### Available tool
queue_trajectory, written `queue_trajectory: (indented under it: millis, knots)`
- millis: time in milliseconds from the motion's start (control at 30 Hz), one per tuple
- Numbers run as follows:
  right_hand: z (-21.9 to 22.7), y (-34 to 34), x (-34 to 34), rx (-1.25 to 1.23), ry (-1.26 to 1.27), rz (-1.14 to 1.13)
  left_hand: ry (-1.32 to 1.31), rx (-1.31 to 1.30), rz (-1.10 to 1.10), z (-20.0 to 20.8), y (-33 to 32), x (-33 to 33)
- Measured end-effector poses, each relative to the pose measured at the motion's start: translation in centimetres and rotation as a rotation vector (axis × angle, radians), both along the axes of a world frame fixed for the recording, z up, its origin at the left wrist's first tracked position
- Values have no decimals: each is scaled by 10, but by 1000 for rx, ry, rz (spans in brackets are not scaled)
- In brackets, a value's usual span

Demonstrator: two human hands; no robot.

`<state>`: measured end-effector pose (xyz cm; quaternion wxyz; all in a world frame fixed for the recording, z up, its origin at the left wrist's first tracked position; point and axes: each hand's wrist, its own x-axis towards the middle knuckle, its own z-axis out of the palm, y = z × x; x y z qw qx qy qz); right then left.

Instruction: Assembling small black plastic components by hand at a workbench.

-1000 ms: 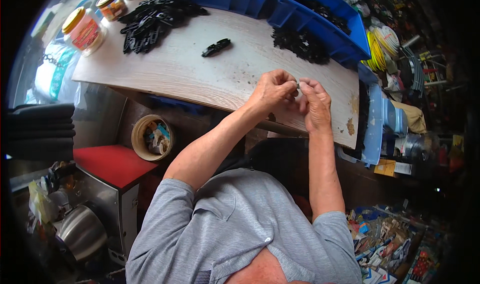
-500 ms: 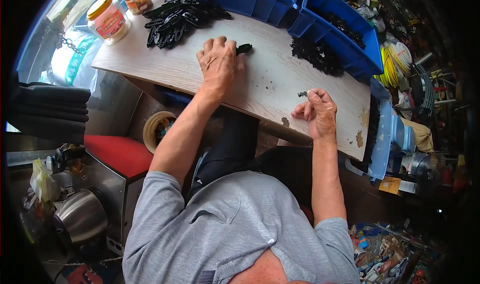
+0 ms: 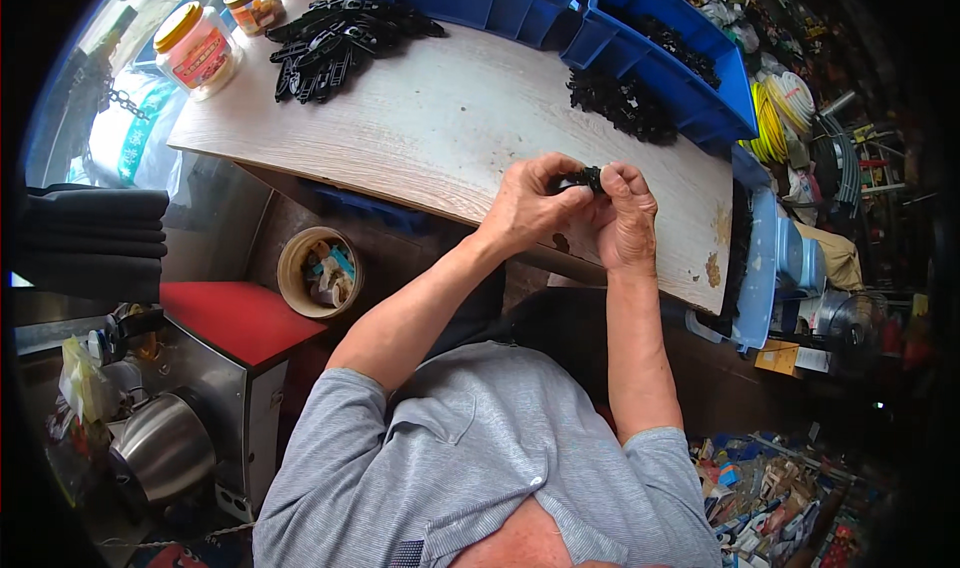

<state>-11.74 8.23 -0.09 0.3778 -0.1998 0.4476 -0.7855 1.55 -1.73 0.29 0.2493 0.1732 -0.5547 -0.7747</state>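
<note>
Over the front part of the table, both hands are close together. My left hand grips a black plastic part between thumb and fingers, much of it covered by the hand. My right hand pinches a small black toothed piece at the right end of that part. Whether the two pieces are joined cannot be made out. A pile of long black plastic parts lies at the far left of the table. A heap of small black pieces is at the far right, beside a blue bin.
Two blue bins stand along the table's far edge. Jars, one a clear jar with a yellow lid, stand at the far left. A round bucket with scraps is on the floor, near a red-topped cabinet.
My left hand has moved right and nearer me, bringing a black part from the table to my right hand. My right hand has shifted slightly and turned inward with the small toothed piece.
</note>
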Motion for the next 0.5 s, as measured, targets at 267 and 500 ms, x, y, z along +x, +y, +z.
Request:
queue_trajectory:
  millis: [267, 500]
  knots:
    - [2, 5, -3, 51, -8, 102, -80, -72, 35, -2, -2, -6]
    - [-1, 4, -6, 93, 22, 31, -61, -74, 60, 5, -4, -7]
